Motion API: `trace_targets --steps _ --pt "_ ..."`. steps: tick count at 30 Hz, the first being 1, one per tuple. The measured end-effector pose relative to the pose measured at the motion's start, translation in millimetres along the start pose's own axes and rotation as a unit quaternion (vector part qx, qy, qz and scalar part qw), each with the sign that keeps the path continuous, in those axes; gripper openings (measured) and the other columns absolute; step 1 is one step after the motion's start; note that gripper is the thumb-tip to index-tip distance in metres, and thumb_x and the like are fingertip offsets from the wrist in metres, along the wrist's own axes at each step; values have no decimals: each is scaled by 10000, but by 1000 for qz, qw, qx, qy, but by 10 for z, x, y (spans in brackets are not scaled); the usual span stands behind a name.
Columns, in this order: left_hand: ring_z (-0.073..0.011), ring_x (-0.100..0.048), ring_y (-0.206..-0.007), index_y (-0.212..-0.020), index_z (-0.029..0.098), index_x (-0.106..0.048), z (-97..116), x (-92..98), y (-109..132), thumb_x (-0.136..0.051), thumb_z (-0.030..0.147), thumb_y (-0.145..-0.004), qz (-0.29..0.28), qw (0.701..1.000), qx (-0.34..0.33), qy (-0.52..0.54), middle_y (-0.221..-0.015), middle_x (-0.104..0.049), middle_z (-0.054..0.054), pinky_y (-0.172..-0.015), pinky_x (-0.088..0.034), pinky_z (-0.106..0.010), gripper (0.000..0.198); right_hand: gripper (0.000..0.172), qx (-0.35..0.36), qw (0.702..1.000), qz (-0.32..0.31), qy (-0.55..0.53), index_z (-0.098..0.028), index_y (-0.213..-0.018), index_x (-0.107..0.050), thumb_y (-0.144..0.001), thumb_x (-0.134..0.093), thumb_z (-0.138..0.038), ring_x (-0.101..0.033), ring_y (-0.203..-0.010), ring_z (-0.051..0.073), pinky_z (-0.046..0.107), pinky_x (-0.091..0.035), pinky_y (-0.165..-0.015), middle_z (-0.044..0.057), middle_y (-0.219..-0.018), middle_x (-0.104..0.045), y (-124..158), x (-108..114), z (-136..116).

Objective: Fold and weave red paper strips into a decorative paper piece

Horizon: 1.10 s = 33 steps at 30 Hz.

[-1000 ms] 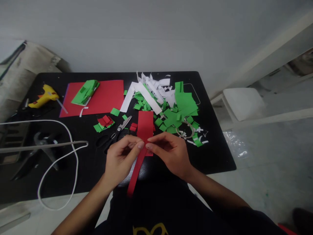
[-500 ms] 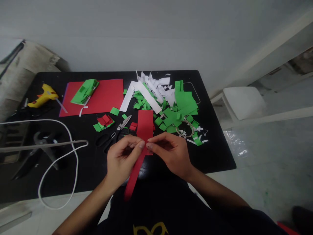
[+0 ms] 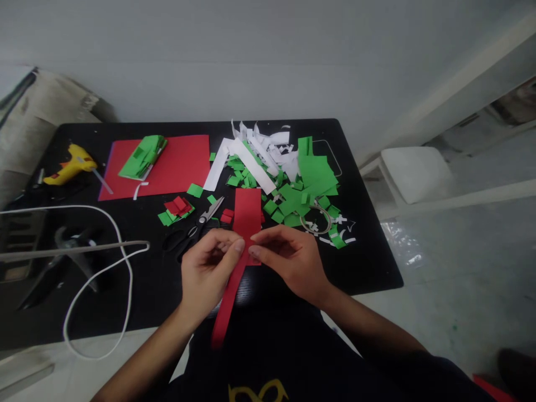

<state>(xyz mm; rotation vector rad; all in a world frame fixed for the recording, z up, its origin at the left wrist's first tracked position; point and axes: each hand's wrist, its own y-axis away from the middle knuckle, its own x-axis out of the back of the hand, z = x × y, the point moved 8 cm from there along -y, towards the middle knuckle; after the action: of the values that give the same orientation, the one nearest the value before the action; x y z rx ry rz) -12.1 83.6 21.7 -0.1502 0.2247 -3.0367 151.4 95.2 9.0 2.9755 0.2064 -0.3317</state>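
Both my hands pinch one long red paper strip (image 3: 247, 215) near the front edge of the black table (image 3: 368, 262). My left hand (image 3: 209, 271) grips it from the left with thumb and fingers closed. My right hand (image 3: 287, 259) pinches it from the right, fingertips almost meeting the left ones. The strip's wide end lies flat on the table beyond my fingers, and a narrower tail hangs down toward my lap. Black-handled scissors (image 3: 195, 229) lie just left of the strip.
Green and white paper scraps (image 3: 288, 173) are heaped at the back middle. A red sheet (image 3: 176, 164) with folded green paper lies at the back left, beside a yellow glue gun (image 3: 69, 164). A white cord (image 3: 121, 262) loops at the left. A white stool (image 3: 414, 173) stands right.
The hanging tail of the red strip has swung slightly left. Both hands keep their pinch in nearly the same place.
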Motion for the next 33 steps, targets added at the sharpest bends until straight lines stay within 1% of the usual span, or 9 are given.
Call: trace_targets --steps 6,11,17,21,28,33 --pt "-54 -625 -645 -868 204 -737 34 13 5 -731 146 -921 0 1000 -18 -10 -729 -693 51 -621 -505 -116 79 170 -7 1000 -10 -3 -221 -897 -812 -756 -906 -211 -758 -772 135 243 -621 -731 9 -853 -809 -20 -11 3" --pt "-61 -646 -662 -876 204 -736 44 2 12 -723 135 -924 -11 999 -31 -24 -742 -707 47 -638 -512 -127 85 90 7 999 -24 29 -202 -856 -794 -811 -862 -239 -727 -719 135 250 -596 -695 10 -799 -783 -38 -27 -24" --pt "-69 -620 -647 -880 200 -733 13 -11 -8 -694 153 -933 -13 1000 -5 -8 -725 -677 44 -621 -504 -139 81 51 19 998 -22 62 -199 -850 -785 -847 -817 -239 -710 -695 132 252 -566 -670 6 -781 -771 -23 -32 -49" --pt "-69 -602 -635 -843 194 -711 18 -17 -26 -695 158 -931 -13 1000 -4 0 -710 -660 45 -608 -492 -141 96 41 25 997 -21 73 -202 -856 -785 -861 -800 -241 -716 -713 138 255 -563 -667 10 -798 -776 -18 -36 -46" --pt "-82 -619 -644 -884 200 -747 -44 -4 -14 -735 189 -920 -9 1000 10 2 -727 -694 31 -607 -504 -153 40 29 52 996 -9 76 -214 -866 -784 -867 -802 -236 -713 -703 134 250 -565 -655 6 -803 -781 -23 -7 -74" --pt "-78 -665 -657 -909 218 -755 -60 -30 19 -714 195 -948 -39 999 18 -8 -750 -733 36 -633 -529 -144 61 25 61 996 3 61 -216 -872 -780 -874 -797 -235 -726 -702 133 262 -610 -700 5 -807 -783 -40 23 -112"
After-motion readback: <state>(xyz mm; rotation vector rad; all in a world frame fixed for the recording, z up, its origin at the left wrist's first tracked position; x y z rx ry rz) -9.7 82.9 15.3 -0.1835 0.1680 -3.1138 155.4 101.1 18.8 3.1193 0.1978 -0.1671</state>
